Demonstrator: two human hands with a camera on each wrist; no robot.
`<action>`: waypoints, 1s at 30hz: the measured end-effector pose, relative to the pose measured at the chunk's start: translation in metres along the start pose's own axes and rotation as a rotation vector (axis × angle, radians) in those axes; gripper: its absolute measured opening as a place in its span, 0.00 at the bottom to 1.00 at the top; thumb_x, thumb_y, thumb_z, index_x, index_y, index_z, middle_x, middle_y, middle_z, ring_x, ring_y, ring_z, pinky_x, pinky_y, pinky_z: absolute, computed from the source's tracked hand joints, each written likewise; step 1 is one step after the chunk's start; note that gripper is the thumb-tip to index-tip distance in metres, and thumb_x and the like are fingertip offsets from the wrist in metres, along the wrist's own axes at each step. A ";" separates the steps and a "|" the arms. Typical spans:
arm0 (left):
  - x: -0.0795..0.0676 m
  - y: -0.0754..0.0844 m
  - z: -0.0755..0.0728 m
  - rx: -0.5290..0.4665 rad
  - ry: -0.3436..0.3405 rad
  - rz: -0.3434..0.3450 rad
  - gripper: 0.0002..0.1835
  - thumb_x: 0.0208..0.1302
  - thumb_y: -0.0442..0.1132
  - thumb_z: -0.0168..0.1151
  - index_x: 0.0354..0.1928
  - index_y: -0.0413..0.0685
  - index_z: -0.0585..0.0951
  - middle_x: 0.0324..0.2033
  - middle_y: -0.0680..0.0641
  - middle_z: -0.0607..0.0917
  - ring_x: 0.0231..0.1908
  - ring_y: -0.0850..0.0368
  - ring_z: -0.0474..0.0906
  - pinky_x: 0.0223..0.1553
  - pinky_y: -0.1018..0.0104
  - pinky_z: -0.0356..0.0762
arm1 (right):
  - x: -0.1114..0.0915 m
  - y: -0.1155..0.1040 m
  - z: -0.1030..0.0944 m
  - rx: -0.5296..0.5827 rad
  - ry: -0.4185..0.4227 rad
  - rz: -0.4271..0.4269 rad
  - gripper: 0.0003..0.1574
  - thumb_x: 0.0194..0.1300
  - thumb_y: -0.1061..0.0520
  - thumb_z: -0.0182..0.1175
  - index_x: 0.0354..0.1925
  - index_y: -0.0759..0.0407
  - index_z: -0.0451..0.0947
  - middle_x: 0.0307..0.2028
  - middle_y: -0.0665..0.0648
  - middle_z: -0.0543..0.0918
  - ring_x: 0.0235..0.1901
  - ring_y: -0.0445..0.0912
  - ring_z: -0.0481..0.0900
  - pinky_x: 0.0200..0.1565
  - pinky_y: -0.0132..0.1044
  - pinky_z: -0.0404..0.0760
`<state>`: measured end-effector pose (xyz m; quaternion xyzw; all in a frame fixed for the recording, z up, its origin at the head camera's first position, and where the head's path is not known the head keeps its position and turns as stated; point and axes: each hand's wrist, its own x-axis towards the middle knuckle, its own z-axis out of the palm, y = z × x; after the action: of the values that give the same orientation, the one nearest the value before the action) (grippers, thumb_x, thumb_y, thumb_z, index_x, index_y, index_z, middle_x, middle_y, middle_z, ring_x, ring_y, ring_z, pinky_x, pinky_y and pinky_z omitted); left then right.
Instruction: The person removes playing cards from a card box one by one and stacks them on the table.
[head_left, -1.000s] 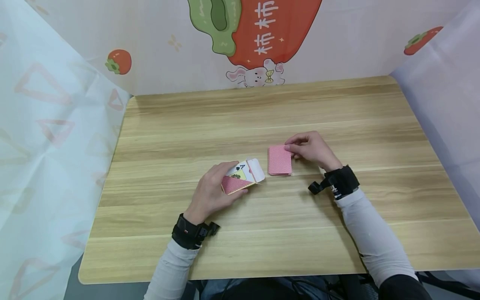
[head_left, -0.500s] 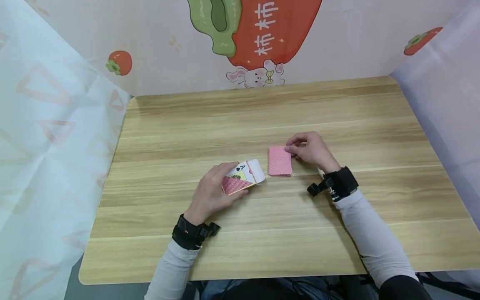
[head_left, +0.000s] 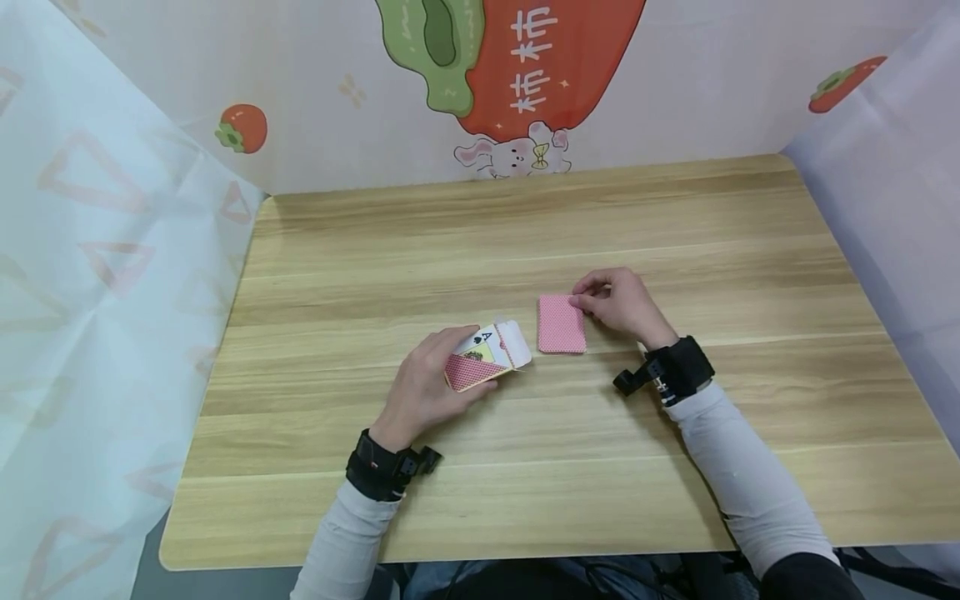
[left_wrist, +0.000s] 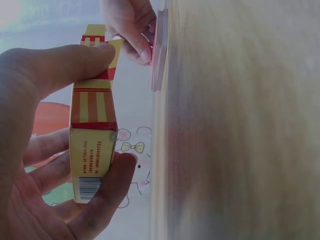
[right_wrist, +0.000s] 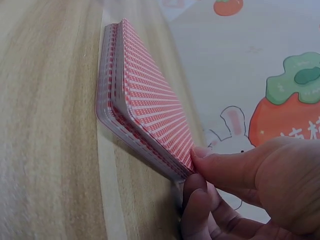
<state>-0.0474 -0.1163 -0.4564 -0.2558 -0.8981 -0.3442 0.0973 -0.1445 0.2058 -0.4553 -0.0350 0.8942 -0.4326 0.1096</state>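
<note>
My left hand point(head_left: 426, 379) grips a playing card box point(head_left: 474, 373) a little above the table. The box has a red-patterned part, a white part marked with an A and spade, and a white flap sticking out at its right end. In the left wrist view, its striped side and barcode end face the camera, thumb on one side and fingers on the other. A deck of playing cards point(head_left: 561, 327), red-patterned backs up, lies to the box's right. My right hand point(head_left: 622, 302) pinches its far right corner between thumb and fingers. Its layered edges point(right_wrist: 112, 90) show in the right wrist view.
Both hands work over a wood-grain table point(head_left: 375, 250). Behind it hangs a pale printed cloth point(head_left: 315, 117) with fruit and a rabbit. More pale cloth point(head_left: 97, 292) drapes along the left side. Black camera straps point(head_left: 382, 467) sit on both wrists.
</note>
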 end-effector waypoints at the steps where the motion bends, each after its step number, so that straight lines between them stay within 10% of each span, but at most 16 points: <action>1: 0.000 0.000 0.000 0.000 0.001 0.001 0.43 0.45 0.51 0.83 0.64 0.44 0.79 0.55 0.46 0.86 0.52 0.53 0.82 0.50 0.55 0.82 | 0.000 0.000 0.000 -0.004 0.003 -0.001 0.12 0.68 0.54 0.68 0.44 0.61 0.88 0.38 0.60 0.86 0.31 0.48 0.82 0.33 0.37 0.77; 30: 0.000 0.001 0.001 -0.032 -0.012 0.012 0.42 0.46 0.51 0.83 0.64 0.44 0.79 0.55 0.47 0.86 0.51 0.56 0.82 0.49 0.57 0.83 | -0.011 -0.020 -0.004 0.010 0.001 -0.095 0.14 0.70 0.54 0.65 0.48 0.60 0.87 0.44 0.60 0.87 0.39 0.52 0.84 0.41 0.43 0.81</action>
<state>-0.0474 -0.1151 -0.4570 -0.2650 -0.8914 -0.3565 0.0898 -0.1351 0.1979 -0.4354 -0.0766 0.8895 -0.4416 0.0889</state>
